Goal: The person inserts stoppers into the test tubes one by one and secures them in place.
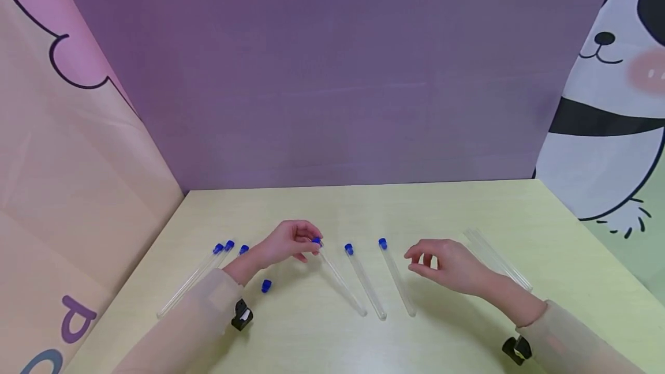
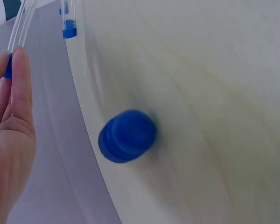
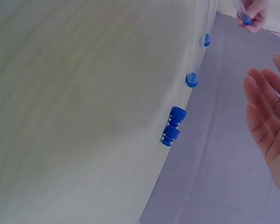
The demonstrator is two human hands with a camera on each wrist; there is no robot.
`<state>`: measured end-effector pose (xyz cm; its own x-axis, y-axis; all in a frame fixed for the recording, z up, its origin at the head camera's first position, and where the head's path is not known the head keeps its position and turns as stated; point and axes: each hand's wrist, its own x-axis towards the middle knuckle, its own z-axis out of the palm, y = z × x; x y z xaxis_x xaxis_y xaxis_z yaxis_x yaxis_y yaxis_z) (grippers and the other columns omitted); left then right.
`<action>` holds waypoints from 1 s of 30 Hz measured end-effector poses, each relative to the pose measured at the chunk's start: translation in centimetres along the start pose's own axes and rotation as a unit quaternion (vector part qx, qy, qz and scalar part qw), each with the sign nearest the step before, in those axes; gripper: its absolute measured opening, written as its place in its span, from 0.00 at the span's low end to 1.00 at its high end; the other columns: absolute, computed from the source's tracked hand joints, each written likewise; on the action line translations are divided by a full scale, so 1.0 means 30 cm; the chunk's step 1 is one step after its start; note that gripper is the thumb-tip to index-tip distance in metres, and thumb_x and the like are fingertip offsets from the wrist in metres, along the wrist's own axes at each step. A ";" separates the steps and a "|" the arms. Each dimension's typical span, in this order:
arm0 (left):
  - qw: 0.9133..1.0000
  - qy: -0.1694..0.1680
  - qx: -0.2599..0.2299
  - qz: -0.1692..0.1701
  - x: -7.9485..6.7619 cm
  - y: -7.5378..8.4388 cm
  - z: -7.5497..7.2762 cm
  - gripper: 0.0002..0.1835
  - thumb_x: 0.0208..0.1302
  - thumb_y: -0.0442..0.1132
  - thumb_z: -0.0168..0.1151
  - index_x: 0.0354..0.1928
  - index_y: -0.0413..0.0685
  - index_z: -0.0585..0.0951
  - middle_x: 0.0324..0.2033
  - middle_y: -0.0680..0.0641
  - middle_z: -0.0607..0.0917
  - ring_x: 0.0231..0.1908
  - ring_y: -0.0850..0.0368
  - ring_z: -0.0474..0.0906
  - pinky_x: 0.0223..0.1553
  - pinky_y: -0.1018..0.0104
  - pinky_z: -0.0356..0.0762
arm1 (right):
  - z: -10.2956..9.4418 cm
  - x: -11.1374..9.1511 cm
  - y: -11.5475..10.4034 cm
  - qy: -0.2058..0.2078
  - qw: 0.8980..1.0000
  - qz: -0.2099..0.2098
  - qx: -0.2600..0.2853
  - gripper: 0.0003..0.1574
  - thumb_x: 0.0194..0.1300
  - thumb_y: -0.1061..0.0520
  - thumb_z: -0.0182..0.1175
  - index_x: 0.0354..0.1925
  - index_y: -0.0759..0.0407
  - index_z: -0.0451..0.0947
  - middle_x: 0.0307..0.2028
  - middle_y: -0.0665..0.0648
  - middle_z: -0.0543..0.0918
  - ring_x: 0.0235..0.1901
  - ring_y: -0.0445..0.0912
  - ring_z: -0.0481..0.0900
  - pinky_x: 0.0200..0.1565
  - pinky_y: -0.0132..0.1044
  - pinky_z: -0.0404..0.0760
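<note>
My left hand (image 1: 293,241) pinches the blue cap (image 1: 316,240) of a clear test tube (image 1: 340,281) between thumb and fingers. The tube slants down toward me from that grip; in the left wrist view the cap (image 2: 8,67) shows between the fingertips. Beside it lie two more capped test tubes, one in the middle (image 1: 366,281) and one farther right (image 1: 399,281). My right hand (image 1: 449,264) hovers to their right, fingers loosely bent and holding nothing. A loose blue cap (image 1: 266,285) lies near my left wrist.
Several capped tubes (image 1: 189,285) lie at the left, partly behind my left forearm. Clear tubes without caps (image 1: 496,258) lie beyond my right hand. Two loose caps (image 3: 174,125) show in the right wrist view. A purple cloth (image 1: 353,85) hangs behind the table (image 1: 312,339).
</note>
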<state>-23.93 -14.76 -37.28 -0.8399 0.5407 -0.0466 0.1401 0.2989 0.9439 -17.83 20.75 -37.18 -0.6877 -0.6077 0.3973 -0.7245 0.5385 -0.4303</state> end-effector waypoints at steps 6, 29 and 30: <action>0.999 -0.042 0.015 -0.009 0.004 -0.018 -0.016 0.16 0.56 0.31 0.61 0.45 0.30 0.75 0.35 0.37 0.81 0.38 0.39 0.77 0.33 0.55 0.78 | 0.003 -0.001 0.002 -0.005 1.000 0.004 -0.005 0.10 0.56 0.55 0.63 0.39 0.49 0.78 0.29 0.36 0.76 0.27 0.32 0.72 0.22 0.26 0.71; 0.998 -0.068 0.015 0.000 0.004 -0.025 -0.016 0.16 0.56 0.34 0.62 0.45 0.31 0.75 0.34 0.41 0.82 0.39 0.40 0.77 0.34 0.57 0.78 | 0.000 -0.003 0.000 -0.001 1.000 0.008 0.000 0.09 0.57 0.54 0.62 0.39 0.47 0.78 0.28 0.35 0.76 0.26 0.32 0.72 0.22 0.26 0.71; 0.997 -0.069 0.016 0.000 0.003 -0.023 -0.015 0.16 0.56 0.34 0.62 0.45 0.31 0.76 0.34 0.40 0.82 0.39 0.39 0.77 0.34 0.57 0.78 | 0.001 -0.003 0.001 0.000 1.000 0.008 0.000 0.09 0.57 0.54 0.62 0.39 0.47 0.78 0.29 0.35 0.76 0.27 0.32 0.72 0.22 0.26 0.71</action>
<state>-24.34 -15.28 -37.80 -0.7598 0.6435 -0.0926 0.1586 0.3215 0.9335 -17.79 20.80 -37.25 -0.6995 -0.5992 0.3893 -0.7129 0.5482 -0.4373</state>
